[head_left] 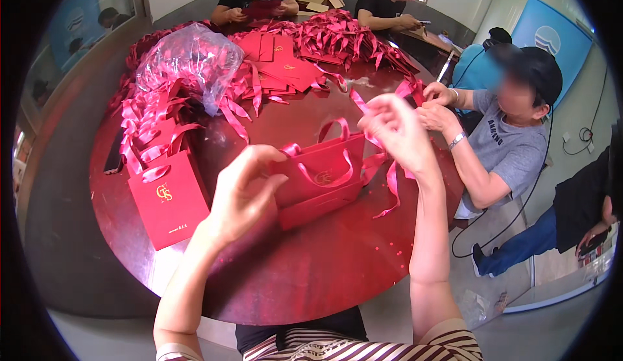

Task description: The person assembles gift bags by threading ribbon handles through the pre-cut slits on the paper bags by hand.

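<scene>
A red paper gift bag [318, 182] with pink ribbon handles and a gold emblem stands upright on the table in front of me, slightly turned. My left hand [243, 192] is at its left edge, fingers curled and thumb against the front. My right hand [399, 134] is raised above the bag's right side, thumb and fingers pinched on a pink ribbon [359, 101]. Loose ribbon [393, 182] trails over the table right of the bag. Another red gift bag [170, 199] lies left of my left hand.
Many ribboned red bags [337, 36] cover the far side of the round table [279, 289], beside a clear plastic bag [188, 59]. A phone [114, 156] lies at the left edge. A co-worker in grey [503, 137] handles ribbon at the right; others sit across.
</scene>
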The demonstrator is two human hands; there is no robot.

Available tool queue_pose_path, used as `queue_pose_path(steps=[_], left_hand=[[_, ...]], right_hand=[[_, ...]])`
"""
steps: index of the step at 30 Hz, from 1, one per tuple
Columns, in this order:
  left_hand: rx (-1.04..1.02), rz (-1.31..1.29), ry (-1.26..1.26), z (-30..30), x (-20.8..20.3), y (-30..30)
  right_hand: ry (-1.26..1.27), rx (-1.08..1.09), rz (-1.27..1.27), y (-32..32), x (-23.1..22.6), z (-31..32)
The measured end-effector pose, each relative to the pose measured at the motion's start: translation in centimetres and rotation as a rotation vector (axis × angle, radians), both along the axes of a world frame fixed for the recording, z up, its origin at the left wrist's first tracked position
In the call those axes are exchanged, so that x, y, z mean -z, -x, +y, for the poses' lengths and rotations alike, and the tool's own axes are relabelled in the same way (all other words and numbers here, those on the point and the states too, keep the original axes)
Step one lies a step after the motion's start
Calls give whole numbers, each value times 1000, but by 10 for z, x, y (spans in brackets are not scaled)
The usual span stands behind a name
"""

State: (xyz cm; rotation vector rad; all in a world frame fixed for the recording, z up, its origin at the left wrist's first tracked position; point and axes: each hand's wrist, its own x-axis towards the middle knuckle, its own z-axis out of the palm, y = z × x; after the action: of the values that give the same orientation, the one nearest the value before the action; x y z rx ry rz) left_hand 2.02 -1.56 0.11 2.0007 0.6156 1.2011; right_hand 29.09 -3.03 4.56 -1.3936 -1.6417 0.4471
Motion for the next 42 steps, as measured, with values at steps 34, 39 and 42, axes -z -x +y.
queue_pose_path(steps=[34, 39, 42], left_hand=[[34, 45, -350, -19, -6, -3], [18, 74, -353, -20, -7, -2], [14, 62, -364, -20, -7, -4]], right_hand=[[150, -536, 115, 73, -34, 19], [84, -505, 42, 76, -35, 21], [74, -510, 86, 76, -29, 28]])
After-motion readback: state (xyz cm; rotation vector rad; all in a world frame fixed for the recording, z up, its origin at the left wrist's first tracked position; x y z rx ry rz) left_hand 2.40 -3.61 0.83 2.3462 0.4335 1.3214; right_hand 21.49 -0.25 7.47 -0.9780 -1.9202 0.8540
